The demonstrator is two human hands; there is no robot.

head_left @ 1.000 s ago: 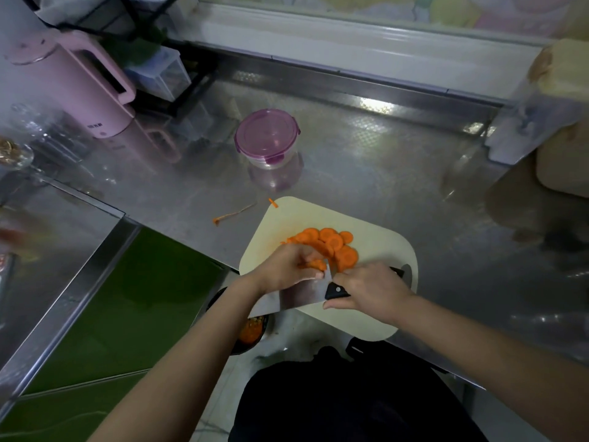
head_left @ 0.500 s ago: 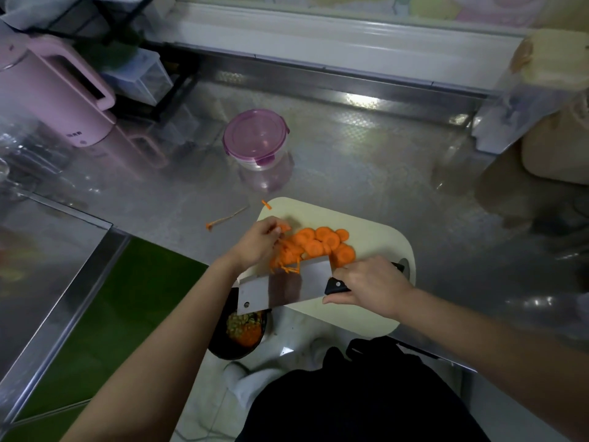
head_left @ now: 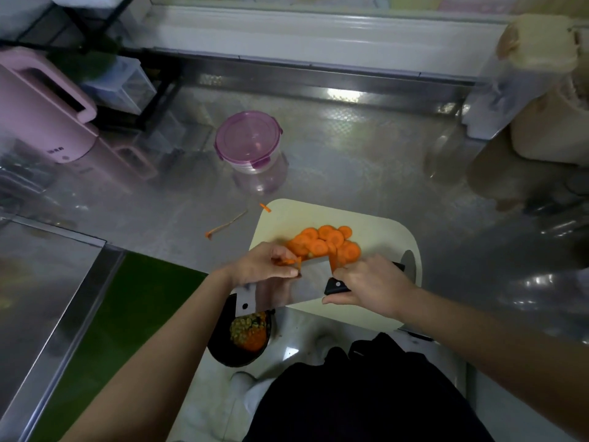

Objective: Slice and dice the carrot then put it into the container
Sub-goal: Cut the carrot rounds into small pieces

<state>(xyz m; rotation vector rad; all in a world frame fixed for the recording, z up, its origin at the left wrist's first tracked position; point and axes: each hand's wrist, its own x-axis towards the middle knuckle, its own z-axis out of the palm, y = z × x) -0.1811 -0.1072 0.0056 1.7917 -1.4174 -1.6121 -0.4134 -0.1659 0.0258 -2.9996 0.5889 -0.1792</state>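
Stainless steel counter (head_left: 366,173) bears cream rounded cutting board (head_left: 376,237). Broad steel cleaver (head_left: 306,288), black handle gripped by right hand (head_left: 373,282). Behind board, lidded round clear container with purple lid (head_left: 248,138). Orange carrot rounds (head_left: 322,242) heaped mid-board. Curled fingers of left hand (head_left: 261,263) pinch thin carrot scraps (head_left: 289,261) at blade.

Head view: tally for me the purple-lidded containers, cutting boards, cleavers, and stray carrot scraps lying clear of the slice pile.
Round clear container with purple lid: 1
Cream plastic cutting board: 1
Steel cleaver with black handle: 1
Stray orange carrot scraps: 2
Total: 5
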